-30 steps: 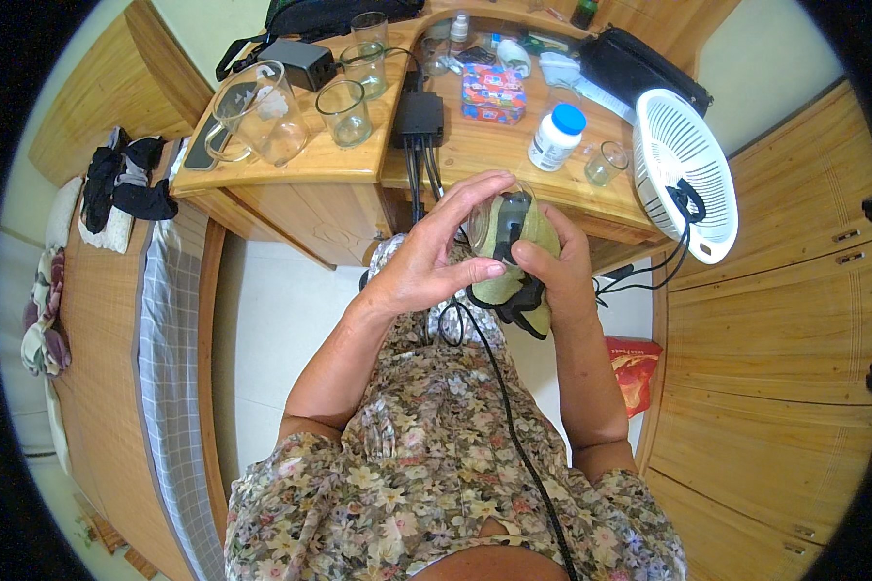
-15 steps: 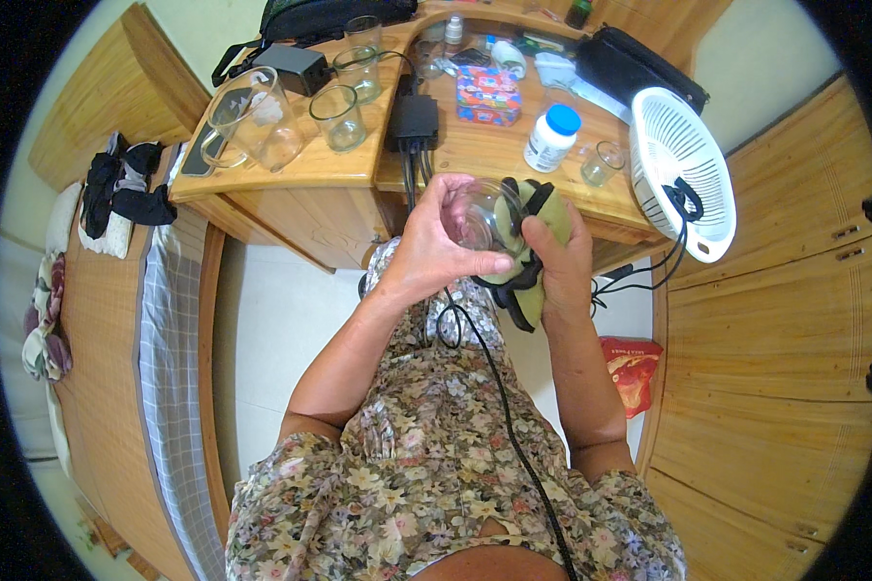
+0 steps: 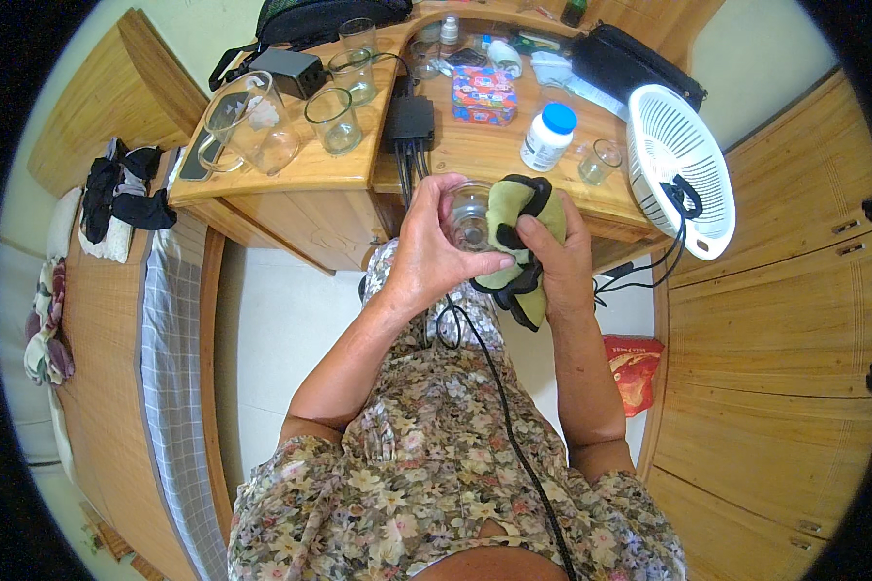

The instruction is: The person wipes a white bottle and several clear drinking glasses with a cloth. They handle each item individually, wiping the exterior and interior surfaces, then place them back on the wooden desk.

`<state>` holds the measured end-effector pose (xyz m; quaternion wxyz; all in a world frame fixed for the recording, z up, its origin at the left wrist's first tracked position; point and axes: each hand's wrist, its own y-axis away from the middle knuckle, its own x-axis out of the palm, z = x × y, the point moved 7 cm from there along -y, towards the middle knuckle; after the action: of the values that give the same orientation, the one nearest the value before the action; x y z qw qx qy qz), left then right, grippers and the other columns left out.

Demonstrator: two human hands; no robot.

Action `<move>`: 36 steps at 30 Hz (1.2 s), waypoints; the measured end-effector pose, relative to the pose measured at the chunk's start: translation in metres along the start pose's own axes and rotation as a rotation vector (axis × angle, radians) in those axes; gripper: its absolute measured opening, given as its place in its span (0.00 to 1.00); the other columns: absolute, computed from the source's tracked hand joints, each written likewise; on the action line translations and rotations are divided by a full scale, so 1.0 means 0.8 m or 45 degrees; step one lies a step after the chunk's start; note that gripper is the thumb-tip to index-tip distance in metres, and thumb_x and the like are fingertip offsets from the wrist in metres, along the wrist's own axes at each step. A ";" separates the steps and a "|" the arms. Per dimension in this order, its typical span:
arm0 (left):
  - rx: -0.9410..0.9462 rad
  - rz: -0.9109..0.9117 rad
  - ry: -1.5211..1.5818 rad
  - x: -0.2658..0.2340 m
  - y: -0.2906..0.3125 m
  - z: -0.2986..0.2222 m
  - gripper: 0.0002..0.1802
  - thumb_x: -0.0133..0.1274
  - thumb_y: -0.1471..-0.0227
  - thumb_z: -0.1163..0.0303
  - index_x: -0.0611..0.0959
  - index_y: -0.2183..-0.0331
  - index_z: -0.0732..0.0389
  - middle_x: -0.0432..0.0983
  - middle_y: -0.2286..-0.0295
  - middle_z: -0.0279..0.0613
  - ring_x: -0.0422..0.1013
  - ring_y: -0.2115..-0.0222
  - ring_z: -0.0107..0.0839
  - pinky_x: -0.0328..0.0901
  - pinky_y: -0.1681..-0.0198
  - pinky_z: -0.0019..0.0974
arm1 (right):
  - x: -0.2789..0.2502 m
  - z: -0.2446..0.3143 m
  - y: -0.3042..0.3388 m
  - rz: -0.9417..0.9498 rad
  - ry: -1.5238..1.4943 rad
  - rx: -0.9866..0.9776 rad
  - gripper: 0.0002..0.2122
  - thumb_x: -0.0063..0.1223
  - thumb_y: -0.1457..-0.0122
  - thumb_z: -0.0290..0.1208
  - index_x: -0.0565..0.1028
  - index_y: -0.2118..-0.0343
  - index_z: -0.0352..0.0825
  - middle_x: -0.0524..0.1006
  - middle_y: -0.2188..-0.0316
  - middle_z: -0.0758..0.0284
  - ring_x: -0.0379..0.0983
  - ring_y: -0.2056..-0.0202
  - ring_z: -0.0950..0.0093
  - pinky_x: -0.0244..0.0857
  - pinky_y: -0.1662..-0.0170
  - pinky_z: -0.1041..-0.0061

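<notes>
In front of the desk, my left hand (image 3: 430, 242) is wrapped round a clear glass cup (image 3: 469, 215), thumb along its near side. My right hand (image 3: 564, 257) grips a green cloth with black edging (image 3: 513, 213), bunched up and pressed against the cup's right side. The cloth covers that end of the cup, so I cannot tell whether part of it is inside. The cup lies tilted between the two hands.
On the desk (image 3: 465, 165) stand a white bottle with a blue cap (image 3: 548, 138), a small glass (image 3: 601, 162), a colourful box (image 3: 484, 95) and a white basket (image 3: 683, 174). Several glasses and a glass pitcher (image 3: 262, 131) are on the left. A black cord (image 3: 513, 426) hangs before me.
The cloth has shifted slightly left and folded further over the cup's right end. The cup has turned a little in my left hand.
</notes>
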<state>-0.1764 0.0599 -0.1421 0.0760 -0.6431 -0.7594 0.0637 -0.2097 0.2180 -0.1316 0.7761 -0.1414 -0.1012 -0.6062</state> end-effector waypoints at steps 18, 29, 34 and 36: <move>0.491 -0.019 -0.531 0.009 -0.020 -0.017 0.15 0.62 0.59 0.83 0.81 0.64 0.62 0.77 0.70 0.47 0.74 0.65 0.47 0.63 0.47 0.48 | -0.063 -0.021 -0.001 -0.452 -0.149 0.107 0.13 0.55 0.38 0.26 0.71 0.51 0.30 0.79 0.61 0.61 0.80 0.66 0.70 0.77 0.67 0.70; 0.801 -0.131 -1.005 0.020 -0.084 0.023 0.15 0.56 0.62 0.86 0.82 0.68 0.61 0.74 0.74 0.48 0.73 0.66 0.50 0.57 0.39 0.57 | -0.074 -0.016 0.043 -0.459 -0.198 0.132 0.15 0.52 0.37 0.27 0.71 0.49 0.31 0.79 0.59 0.63 0.79 0.64 0.73 0.79 0.62 0.68; 0.802 -0.136 -1.090 0.024 -0.100 0.036 0.13 0.53 0.61 0.86 0.83 0.70 0.62 0.73 0.76 0.48 0.74 0.67 0.49 0.59 0.40 0.56 | -0.080 -0.019 0.052 -0.466 -0.205 0.162 0.15 0.52 0.37 0.28 0.70 0.49 0.31 0.79 0.59 0.63 0.78 0.64 0.73 0.78 0.62 0.68; 0.800 -0.135 -1.110 0.025 -0.103 0.039 0.13 0.53 0.61 0.86 0.84 0.71 0.62 0.73 0.76 0.48 0.74 0.67 0.49 0.59 0.40 0.55 | -0.081 -0.020 0.055 -0.467 -0.205 0.180 0.15 0.52 0.37 0.28 0.70 0.49 0.31 0.79 0.59 0.63 0.78 0.64 0.72 0.78 0.62 0.69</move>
<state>-0.2654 0.0662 -0.1563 -0.0543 -0.4641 -0.6962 0.5450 -0.1831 0.2817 -0.1723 0.6500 -0.1138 -0.2290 -0.7156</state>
